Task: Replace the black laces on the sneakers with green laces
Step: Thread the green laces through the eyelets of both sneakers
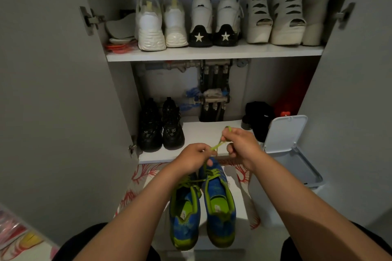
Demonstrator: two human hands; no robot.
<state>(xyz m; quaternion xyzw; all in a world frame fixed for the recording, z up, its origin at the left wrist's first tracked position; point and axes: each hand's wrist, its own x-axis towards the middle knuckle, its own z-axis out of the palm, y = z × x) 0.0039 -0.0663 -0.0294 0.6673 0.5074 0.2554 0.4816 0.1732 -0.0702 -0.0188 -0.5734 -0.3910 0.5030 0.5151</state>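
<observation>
The scene was dim and slightly soft, with visible noise in the dark areas. The brightest surfaces lay beyond the hands: the white cabinet shelf (212,54) above them and the row of white shoes (163,21) on it caught most of the light. Deep shadow filled the recess behind the right hand (239,144). The open grey cabinet doors (53,91) bowed outward from wide-angle distortion. The nearest forearms looked smeared and unsharp.

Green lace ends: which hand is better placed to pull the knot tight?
Probably the right hand: it pinches the green lace higher, with the free end above its fingers. The left hand sits lower, nearer the sneakers.
</observation>
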